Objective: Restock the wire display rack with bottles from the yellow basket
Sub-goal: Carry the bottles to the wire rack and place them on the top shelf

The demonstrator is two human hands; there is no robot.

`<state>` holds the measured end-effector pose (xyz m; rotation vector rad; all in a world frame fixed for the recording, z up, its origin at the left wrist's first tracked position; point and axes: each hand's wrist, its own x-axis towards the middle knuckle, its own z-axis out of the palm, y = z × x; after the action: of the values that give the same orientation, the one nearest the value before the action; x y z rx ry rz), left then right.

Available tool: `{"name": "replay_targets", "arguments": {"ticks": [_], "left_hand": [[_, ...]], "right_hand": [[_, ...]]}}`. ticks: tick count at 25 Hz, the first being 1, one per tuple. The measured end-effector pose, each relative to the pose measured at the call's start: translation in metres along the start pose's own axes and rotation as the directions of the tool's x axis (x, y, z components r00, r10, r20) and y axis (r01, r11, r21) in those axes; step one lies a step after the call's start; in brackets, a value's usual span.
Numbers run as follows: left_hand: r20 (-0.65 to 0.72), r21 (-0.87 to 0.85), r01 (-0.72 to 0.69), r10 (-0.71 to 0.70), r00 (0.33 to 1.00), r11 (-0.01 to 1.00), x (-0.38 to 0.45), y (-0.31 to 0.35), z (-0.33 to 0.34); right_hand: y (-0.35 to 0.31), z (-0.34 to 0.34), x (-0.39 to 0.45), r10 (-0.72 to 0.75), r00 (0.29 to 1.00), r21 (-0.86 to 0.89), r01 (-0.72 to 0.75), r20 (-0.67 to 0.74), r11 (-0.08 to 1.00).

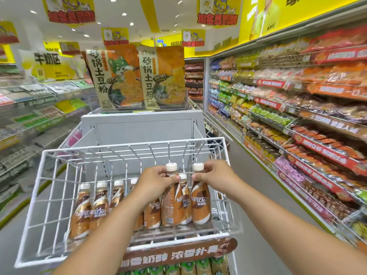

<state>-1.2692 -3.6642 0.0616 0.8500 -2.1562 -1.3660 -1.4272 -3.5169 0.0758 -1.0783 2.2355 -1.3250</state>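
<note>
A white wire display rack (49,175) stands right in front of me, its top tier holding several brown Nescafe bottles with cream caps. My left hand (156,179) grips the neck of one bottle (171,203) inside the rack. My right hand (214,175) grips the neck of a second bottle (200,203) at the rack's right end. Both bottles are upright, side by side. A row of bottles (99,201) stands to their left. The yellow basket is not in view.
A brown sign strip (178,255) runs along the rack's front; green-labelled bottles (202,266) sit on the tier below. Behind the rack is a grey cabinet (139,126) topped with noodle packs (117,76). Snack shelves (297,116) line the right of the aisle, more shelves (29,108) the left.
</note>
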Motion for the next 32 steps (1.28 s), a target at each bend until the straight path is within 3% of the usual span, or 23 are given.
{"name": "replay_targets", "arguments": {"ticks": [8,22,27,29,32], "left_hand": [[0.089,0.078,0.095,-0.102,0.991,0.992,0.038,-0.029,0.017],[-0.011,0.178,0.185,-0.186,0.982,0.966,0.059,-0.046,0.032],[-0.06,0.167,0.1,-0.091,0.994,0.981,0.046,-0.041,0.03],[-0.094,0.325,0.026,0.005,0.996,0.945,0.038,-0.04,0.026],[-0.087,0.615,-0.118,0.216,0.973,0.78,0.02,-0.041,0.021]], "right_hand": [[0.022,0.029,0.028,0.181,0.983,-0.103,-0.182,-0.023,0.978],[0.037,0.048,0.038,0.245,0.97,-0.171,-0.242,-0.006,0.955],[0.033,0.046,0.029,0.181,0.984,-0.282,-0.173,0.002,0.944],[0.032,0.046,0.025,0.139,0.99,-0.377,-0.125,0.01,0.917],[0.029,0.046,0.01,-0.028,0.998,-0.498,0.052,0.055,0.865]]}}
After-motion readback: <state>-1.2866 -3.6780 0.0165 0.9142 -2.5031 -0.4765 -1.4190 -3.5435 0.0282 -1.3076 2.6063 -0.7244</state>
